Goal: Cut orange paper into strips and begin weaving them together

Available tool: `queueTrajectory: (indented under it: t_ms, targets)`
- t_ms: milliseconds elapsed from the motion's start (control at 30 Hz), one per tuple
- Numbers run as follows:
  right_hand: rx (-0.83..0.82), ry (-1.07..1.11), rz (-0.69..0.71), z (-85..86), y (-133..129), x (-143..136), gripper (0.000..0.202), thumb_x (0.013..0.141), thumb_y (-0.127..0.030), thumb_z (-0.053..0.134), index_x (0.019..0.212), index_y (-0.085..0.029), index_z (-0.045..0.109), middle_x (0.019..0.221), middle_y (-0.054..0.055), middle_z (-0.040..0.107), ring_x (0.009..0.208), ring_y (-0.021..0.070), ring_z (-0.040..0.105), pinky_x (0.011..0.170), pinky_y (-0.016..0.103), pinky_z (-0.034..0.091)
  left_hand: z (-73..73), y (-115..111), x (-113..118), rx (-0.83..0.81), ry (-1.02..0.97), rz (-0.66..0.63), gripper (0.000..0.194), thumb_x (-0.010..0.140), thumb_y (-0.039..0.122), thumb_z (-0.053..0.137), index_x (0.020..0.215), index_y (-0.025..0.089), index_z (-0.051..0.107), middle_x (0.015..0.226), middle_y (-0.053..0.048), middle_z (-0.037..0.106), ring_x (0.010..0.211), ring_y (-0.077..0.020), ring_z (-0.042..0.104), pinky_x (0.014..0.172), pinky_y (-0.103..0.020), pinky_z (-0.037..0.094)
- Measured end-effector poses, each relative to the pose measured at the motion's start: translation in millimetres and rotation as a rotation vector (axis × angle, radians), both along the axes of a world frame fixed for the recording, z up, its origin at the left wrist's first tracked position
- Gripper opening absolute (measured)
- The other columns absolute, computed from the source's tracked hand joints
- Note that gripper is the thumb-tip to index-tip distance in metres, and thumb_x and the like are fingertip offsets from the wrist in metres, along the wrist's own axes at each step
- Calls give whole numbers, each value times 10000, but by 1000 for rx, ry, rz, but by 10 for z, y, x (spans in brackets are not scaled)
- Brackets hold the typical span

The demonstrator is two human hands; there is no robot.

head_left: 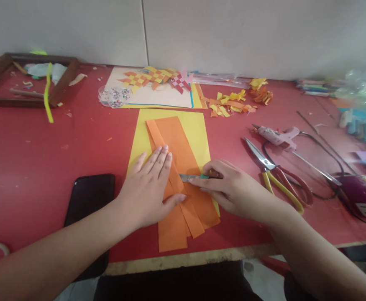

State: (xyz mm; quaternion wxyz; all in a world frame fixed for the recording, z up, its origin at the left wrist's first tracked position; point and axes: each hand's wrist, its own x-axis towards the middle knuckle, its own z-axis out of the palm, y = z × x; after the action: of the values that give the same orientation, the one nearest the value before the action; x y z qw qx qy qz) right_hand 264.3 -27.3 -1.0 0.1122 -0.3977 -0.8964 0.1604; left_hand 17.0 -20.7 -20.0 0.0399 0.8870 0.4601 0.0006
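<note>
Folded orange paper [183, 138] lies on a yellow sheet [203, 133] in the middle of the red table. My left hand [149, 190] rests on the orange paper with its fingers spread, pressing a folded strip. In my right hand [226, 186] is a small knife [186, 178] with a green handle, held closed between the fingers. Its blade points left and touches the fold of the orange paper, near my left thumb. More orange strips [172, 238] extend toward the table's front edge.
A black phone [90, 200] lies at the left. Scissors [266, 163] and a pink glue gun [278, 136] are at the right. Woven paper fish [156, 77], bead eyes [116, 96] and paper scraps [229, 102] lie behind. A brown frame [68, 79] stands at the back left.
</note>
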Motion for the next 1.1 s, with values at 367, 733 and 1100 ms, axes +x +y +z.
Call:
queueTrajectory:
  t_ms: [367, 733, 1100]
  targets:
    - [29, -8, -41, -19, 33, -106, 350, 993, -216, 456, 1186, -303, 735, 937, 91, 549, 780, 167, 519, 693, 317, 473, 1, -4, 9, -2, 6, 3, 927, 920, 650, 394, 1526, -37, 260, 1620, -230, 148, 1519, -345, 157, 1211, -547, 131]
    - [14, -14, -61, -26, 35, -52, 358, 990, -210, 452, 1195, -306, 730, 967, 94, 552, 814, 178, 528, 709, 324, 479, 0, -3, 0, 1, 2, 5, 916, 929, 652, 353, 1532, -29, 251, 1624, -220, 150, 1521, -336, 155, 1210, -537, 135]
    - [32, -8, -62, -20, 33, -62, 367, 969, -166, 468, 1184, -313, 727, 962, 85, 560, 788, 164, 526, 710, 317, 487, -41, 52, -94, 20, -164, -79, 1027, 859, 826, 227, 1571, 87, 189, 1629, -265, 116, 1523, -382, 88, 1170, -604, 150]
